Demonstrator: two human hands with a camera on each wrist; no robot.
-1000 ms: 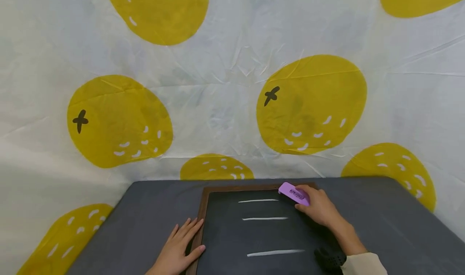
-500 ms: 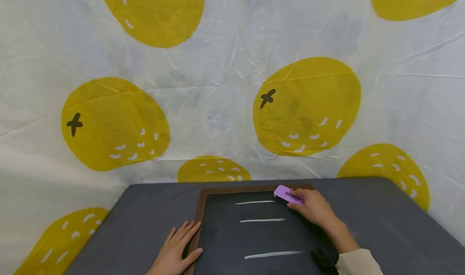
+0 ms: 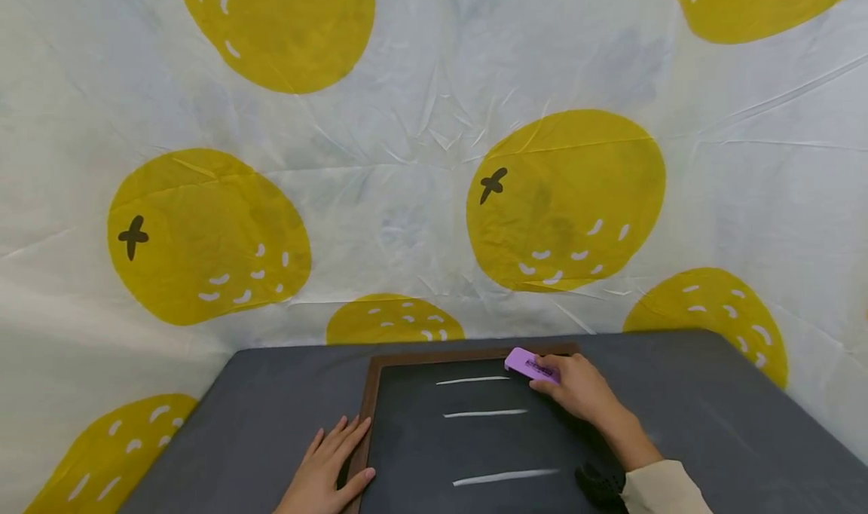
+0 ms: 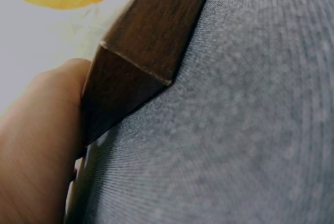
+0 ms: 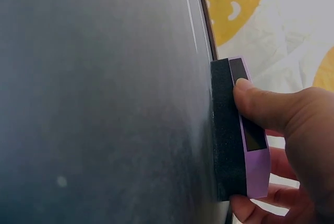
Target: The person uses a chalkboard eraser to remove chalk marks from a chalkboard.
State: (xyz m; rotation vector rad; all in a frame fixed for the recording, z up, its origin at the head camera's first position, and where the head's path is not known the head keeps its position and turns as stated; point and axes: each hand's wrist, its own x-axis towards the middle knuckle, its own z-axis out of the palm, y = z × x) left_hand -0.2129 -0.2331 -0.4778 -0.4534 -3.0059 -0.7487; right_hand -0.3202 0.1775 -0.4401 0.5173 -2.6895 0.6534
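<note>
A chalkboard [image 3: 414, 448] in a brown wooden frame lies on the grey-covered table, with three white chalk lines across it. My right hand [image 3: 579, 384] holds a purple chalkboard eraser [image 3: 521, 362] near the board's far right corner, at the right end of the farthest line. In the right wrist view, the thumb lies along the side of the eraser [image 5: 255, 174], and its dark pad [image 5: 228, 130] is against the board. My left hand [image 3: 324, 469] rests with extended fingers along the frame's left side. The left wrist view shows the wooden frame [image 4: 141, 41] close beside that hand [image 4: 42, 130].
The grey tabletop [image 3: 278, 393] extends on both sides of the board. Behind it hangs a pale cloth [image 3: 393, 220] printed with yellow fruit. A black object [image 3: 600, 487] sits by the right sleeve [image 3: 661, 487], over the board's right side.
The whole head view has shifted slightly left. The right hand and eraser have moved a little left over the board, toward the farthest chalk line's end. The left hand stays on the frame.
</note>
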